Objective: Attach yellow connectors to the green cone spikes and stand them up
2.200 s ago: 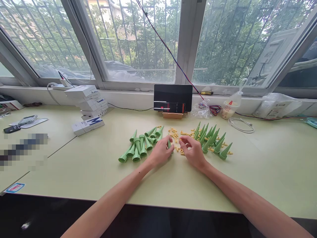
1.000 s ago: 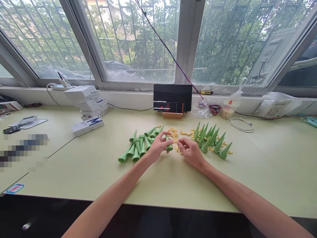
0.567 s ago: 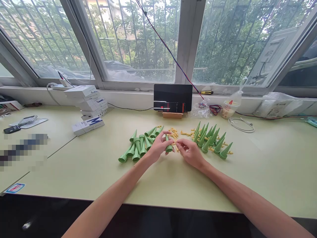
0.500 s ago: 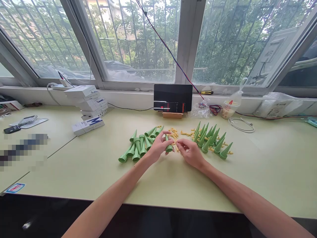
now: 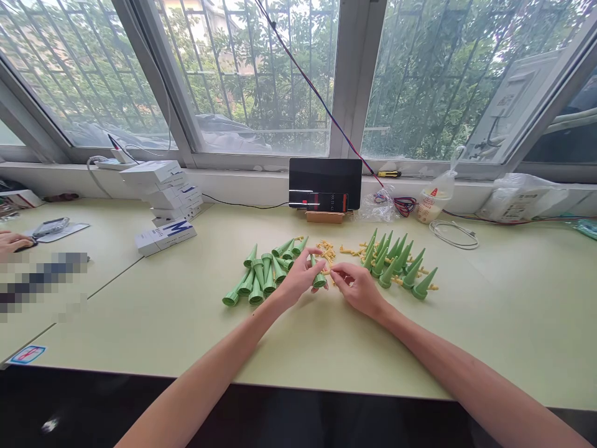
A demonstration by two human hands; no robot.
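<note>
My left hand (image 5: 298, 280) pinches a green plastic cone (image 5: 318, 277) above the pale green table (image 5: 186, 311). My right hand (image 5: 357, 286) faces it, fingers pinched on a small yellow piece (image 5: 328, 272) at the cone's open end. Left of my hands lies a pile of green cones (image 5: 263, 270) on their sides. To the right, several green cones (image 5: 396, 264) stand upright with yellow pieces in them. Loose yellow pieces (image 5: 326, 250) are scattered behind my hands.
A dark tablet and phone on a wooden stand (image 5: 325, 194) sit at the window sill. White boxes (image 5: 163, 199) are stacked at back left, a white cable (image 5: 454, 235) and bags at back right. Another person's hand (image 5: 12, 241) shows at the far left edge.
My left hand lifted a green cone off the table and my right hand brought a yellow piece up to it. Another person's hand has appeared at the far left.
</note>
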